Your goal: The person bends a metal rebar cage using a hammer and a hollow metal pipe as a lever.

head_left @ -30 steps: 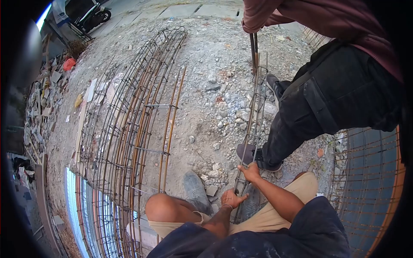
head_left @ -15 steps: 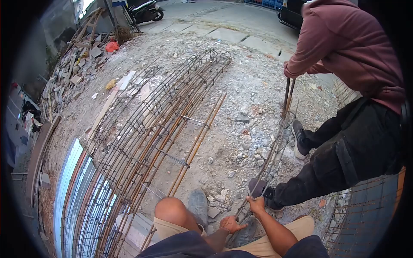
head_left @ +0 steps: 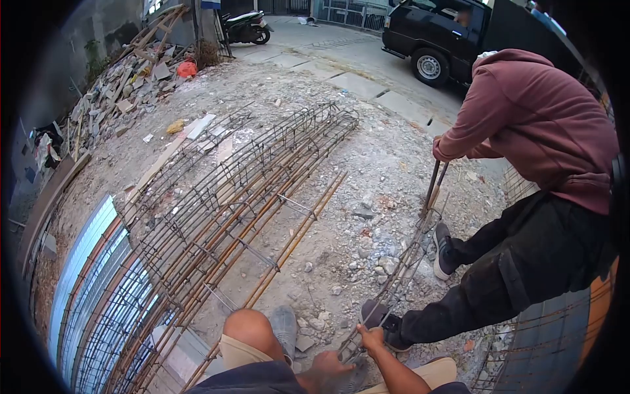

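Observation:
Between my knees, the bundle of thin steel rebar (head_left: 399, 270) slants away over the gravel. My right hand (head_left: 371, 337) is closed around its near end. My left hand (head_left: 333, 363), slightly blurred, grips the bars lower down, closer to my body. At the far end of the bundle, a person in a maroon hooded top (head_left: 525, 125) bends over. Both of that person's hands rest on top of two long dark handles (head_left: 434, 187), whose lower ends meet the bars. That person's near shoe (head_left: 380, 315) is right beside the bars.
Tied rebar cages (head_left: 246, 190) lie to my left, with rusty bars (head_left: 298, 236) alongside. Corrugated sheets (head_left: 85, 269) lie under their near end. Rubble (head_left: 125, 98) is heaped at the back left. A motorcycle (head_left: 246, 27) and a black car (head_left: 430, 39) stand beyond.
My view has tilted upward, showing more of the road and car. My hands stay at the near end of the rebar; the other person remains bent over the handles.

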`<state>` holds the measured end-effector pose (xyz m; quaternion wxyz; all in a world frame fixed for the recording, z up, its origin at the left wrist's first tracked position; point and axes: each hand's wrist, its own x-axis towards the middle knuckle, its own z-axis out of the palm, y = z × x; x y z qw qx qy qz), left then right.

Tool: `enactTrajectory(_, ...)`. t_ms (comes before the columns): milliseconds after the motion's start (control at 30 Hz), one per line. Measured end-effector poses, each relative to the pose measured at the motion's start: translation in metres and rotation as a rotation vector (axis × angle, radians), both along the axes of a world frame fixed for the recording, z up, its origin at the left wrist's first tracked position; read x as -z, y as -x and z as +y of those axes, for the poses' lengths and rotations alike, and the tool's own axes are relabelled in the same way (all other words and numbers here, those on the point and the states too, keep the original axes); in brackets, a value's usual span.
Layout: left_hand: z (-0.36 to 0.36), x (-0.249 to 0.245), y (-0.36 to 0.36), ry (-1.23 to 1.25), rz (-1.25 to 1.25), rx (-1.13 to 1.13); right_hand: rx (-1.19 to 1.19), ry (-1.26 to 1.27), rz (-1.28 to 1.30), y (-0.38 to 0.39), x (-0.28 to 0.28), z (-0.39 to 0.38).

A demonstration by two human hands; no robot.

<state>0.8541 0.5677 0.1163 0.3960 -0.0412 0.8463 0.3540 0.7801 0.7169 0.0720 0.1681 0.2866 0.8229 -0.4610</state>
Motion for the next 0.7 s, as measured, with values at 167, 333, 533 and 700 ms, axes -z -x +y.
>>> enactTrajectory(167,0.000,0.000,0.002,0.005,-0.014,0.029,0.019,0.012,-0.019,0.001,-0.017,-0.005)
enactTrajectory(333,-0.001,-0.006,0.003,-0.002,-0.034,0.035,0.074,0.031,-0.004,0.002,-0.020,-0.008)
enactTrajectory(533,0.000,-0.002,0.001,0.019,0.032,0.028,0.090,0.056,-0.127,0.007,-0.038,-0.013)
enactTrajectory(700,0.002,0.010,-0.003,0.035,0.059,0.033,0.080,0.064,-0.119,0.007,-0.030,-0.010)
